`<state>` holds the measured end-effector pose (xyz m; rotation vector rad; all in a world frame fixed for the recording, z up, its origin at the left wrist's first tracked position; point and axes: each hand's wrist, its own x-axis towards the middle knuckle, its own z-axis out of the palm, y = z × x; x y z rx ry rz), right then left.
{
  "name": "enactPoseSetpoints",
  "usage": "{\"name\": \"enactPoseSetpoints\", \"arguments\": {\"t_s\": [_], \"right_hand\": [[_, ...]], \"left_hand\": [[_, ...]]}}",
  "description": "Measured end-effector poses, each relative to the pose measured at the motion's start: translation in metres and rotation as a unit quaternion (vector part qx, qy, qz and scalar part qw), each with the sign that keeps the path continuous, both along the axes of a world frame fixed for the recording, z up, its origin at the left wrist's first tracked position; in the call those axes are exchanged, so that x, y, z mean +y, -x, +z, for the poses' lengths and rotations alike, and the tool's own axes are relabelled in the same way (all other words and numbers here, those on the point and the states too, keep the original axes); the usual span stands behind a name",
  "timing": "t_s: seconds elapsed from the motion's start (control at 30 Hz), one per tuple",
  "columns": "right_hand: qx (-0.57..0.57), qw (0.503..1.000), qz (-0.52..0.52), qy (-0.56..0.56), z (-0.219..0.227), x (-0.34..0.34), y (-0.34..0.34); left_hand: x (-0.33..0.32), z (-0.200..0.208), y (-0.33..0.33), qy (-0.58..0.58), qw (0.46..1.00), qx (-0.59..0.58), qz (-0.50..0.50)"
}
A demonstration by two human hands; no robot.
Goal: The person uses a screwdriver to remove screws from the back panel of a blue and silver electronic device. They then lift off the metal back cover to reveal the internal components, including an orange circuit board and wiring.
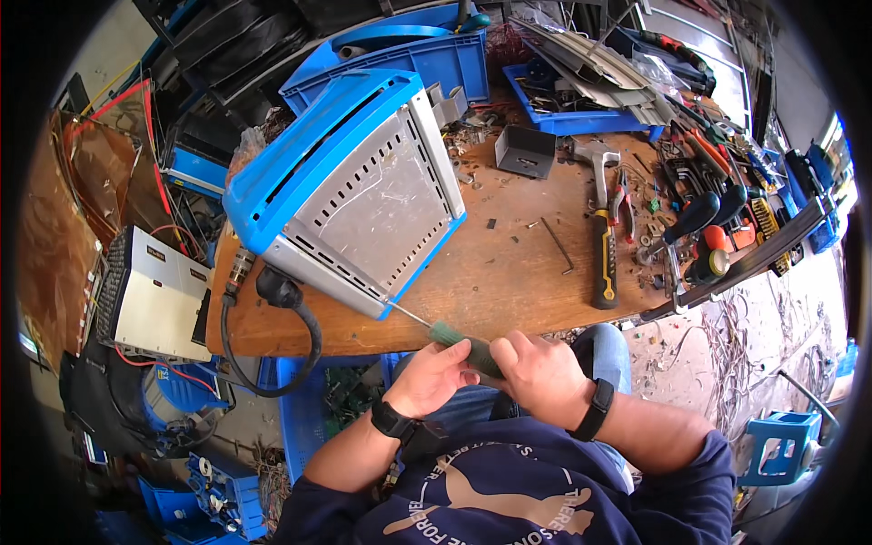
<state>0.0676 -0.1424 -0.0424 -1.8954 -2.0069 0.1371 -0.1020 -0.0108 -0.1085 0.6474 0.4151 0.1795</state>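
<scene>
A screwdriver with a ribbed green handle [445, 333] and a thin metal shaft is in both my hands, above the table's front edge. My right hand [545, 374] is wrapped round the rear of the handle. My left hand [431, 374] grips it farther forward, its thumb along the handle. The shaft points up and left, and its tip meets the lower corner of a silver metal case [368, 200] with blue edging and slotted vents. Whether the tip sits in a screw is too small to tell. A thick black cable [316, 341] with a round plug hangs at the case's left end.
A hammer [603, 245], red-handled pliers [623, 209] and a hex key [558, 245] lie on the wooden table [490, 282]. Many hand tools [718, 209] crowd its right side. Blue crates [436, 68] stand behind the case. A black bracket [525, 152] and scattered small parts lie farther back.
</scene>
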Motion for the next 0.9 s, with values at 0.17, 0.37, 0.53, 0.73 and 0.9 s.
{"name": "enactPoseSetpoints", "arguments": {"t_s": [0.17, 0.37, 0.53, 0.73, 0.9], "right_hand": [[0.44, 0.863, -0.093, 0.231, 0.011, 0.004, -0.011], [0.453, 0.868, -0.087, 0.182, -0.003, 0.0, -0.007], [0.028, 0.998, 0.023, -0.048, -0.003, -0.003, 0.0], [0.15, 0.988, -0.033, -0.004, 0.015, -0.003, 0.006], [0.204, 0.968, -0.065, 0.129, 0.011, -0.002, -0.002]], "left_hand": [[-0.005, 0.012, -0.005, 0.013, 1.0, -0.022, 0.006], [-0.004, 0.011, -0.006, 0.017, 0.999, -0.04, -0.013], [-0.01, 0.016, -0.003, 0.019, 0.996, 0.082, -0.004], [-0.003, 0.01, 0.003, -0.04, 0.999, 0.036, -0.003], [0.001, 0.011, 0.002, -0.025, 0.999, -0.025, -0.035]]}}
